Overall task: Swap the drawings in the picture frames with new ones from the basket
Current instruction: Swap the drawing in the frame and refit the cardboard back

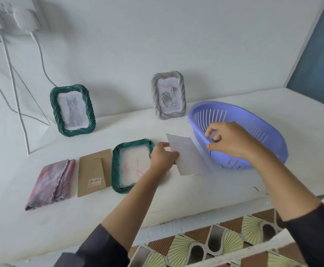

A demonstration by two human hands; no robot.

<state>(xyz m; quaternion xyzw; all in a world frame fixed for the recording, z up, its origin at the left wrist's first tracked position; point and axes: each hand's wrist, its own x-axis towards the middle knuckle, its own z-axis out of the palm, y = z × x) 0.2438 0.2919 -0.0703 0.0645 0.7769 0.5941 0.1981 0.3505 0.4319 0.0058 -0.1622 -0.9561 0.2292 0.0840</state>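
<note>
— Green frame (132, 166) lies face down in the middle of the table (195, 193), its cardboard backing (93, 172) off and set just to its left. How far along would you say this is?

— Partway through the first swap, I'd judge. A sheet with faint red marks showing through sits in the opened frame, but I can't tell whether it is the old drawing or a new one. Two more frames stand against the far wall: a green one with a cat drawing (72, 110) on the left and a grey one with a rose drawing (168, 95) nearer the basket. Both look closed, so they are probably yet to be done.

— And the hands?

— Left hand (163, 157) pinches the left edge of a pale sheet of paper (190, 156), thumb on top, fingers curled beneath, holding it between the open frame and the purple basket (240, 135). Right hand (232, 140) is curled at the basket's near rim, fingertips pressed on a small pale piece there; whether that is another drawing I can't tell.

— Anything else about?

— Folded pinkish cloth (51, 184) at the left, near the backing, untouched
</note>
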